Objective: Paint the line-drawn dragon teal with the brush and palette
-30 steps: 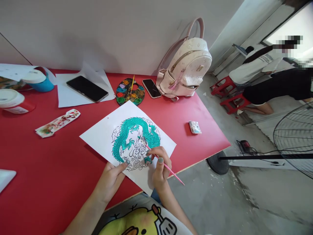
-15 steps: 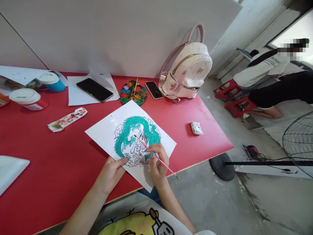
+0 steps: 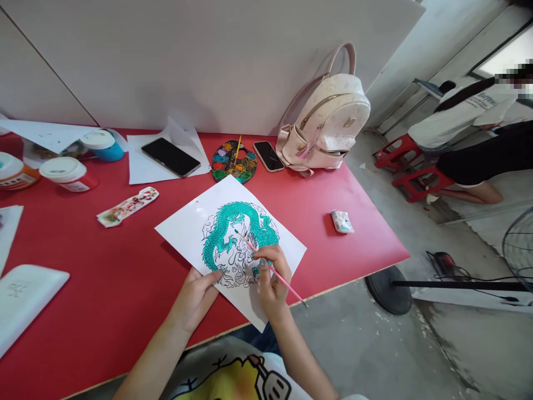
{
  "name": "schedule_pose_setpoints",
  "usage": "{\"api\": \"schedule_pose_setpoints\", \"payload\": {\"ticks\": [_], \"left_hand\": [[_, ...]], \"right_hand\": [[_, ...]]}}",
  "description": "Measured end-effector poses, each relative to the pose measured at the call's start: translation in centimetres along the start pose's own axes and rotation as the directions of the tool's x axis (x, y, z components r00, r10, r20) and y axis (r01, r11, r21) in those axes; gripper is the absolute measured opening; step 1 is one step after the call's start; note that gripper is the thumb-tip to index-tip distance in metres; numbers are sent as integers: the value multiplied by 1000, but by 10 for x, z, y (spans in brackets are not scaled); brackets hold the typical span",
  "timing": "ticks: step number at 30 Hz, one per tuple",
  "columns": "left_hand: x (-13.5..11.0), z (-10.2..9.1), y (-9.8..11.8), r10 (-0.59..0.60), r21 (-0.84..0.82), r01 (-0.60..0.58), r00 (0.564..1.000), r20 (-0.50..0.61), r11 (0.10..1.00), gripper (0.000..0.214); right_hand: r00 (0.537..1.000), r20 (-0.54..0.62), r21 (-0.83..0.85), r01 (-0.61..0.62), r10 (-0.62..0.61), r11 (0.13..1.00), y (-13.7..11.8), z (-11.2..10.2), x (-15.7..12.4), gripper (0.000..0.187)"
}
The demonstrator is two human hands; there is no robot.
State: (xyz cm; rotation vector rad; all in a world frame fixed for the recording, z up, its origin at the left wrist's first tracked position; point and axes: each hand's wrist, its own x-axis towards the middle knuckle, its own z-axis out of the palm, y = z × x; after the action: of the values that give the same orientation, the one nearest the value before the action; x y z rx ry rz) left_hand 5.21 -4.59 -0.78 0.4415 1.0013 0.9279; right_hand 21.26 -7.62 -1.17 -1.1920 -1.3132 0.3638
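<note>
A white sheet with a dragon drawing (image 3: 187,233), partly painted teal, lies on the red table (image 3: 104,278) near its front edge. My right hand (image 3: 272,280) is closed on a thin pink paintbrush (image 3: 287,282); the brush tip touches the dragon near its middle. My left hand (image 3: 195,297) rests on the sheet's lower edge, fingers pressed flat on the paper, holding nothing.
A paint palette (image 3: 233,161) with a brush, two phones (image 3: 170,156) (image 3: 268,156) and a pale backpack (image 3: 328,125) stand at the back. Paint jars (image 3: 69,173) are far left, a stained strip (image 3: 127,206) mid-left, a small packet (image 3: 342,221) right. Another person (image 3: 466,119) sits on red stools beyond.
The view has shifted, so everything sits a little further right. The brush tip has moved slightly across the dragon's middle. My left hand stays on the paper.
</note>
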Motion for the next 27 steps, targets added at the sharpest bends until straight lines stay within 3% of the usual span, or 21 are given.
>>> {"api": "schedule_pose_setpoints", "payload": {"ticks": [9, 16, 24, 27], "left_hand": [[-3, 1, -2, 19, -48, -18, 1000, 3, 999, 79], [-1, -1, -1, 12, -71, -15, 999, -41, 997, 75], [-3, 1, 1, -9, -12, 9, 1000, -15, 1000, 73], [-5, 0, 1, -36, -10, 36, 998, -51, 999, 81]], "right_hand": [[993, 109, -27, 46, -43, 999, -1, -2, -3, 22], [998, 59, -27, 33, -31, 999, -10, -12, -1, 21], [966, 240, 41, 85, -93, 996, -1, -9, 6, 31], [960, 244, 43, 130, -137, 991, 2, -5, 7, 34]]}}
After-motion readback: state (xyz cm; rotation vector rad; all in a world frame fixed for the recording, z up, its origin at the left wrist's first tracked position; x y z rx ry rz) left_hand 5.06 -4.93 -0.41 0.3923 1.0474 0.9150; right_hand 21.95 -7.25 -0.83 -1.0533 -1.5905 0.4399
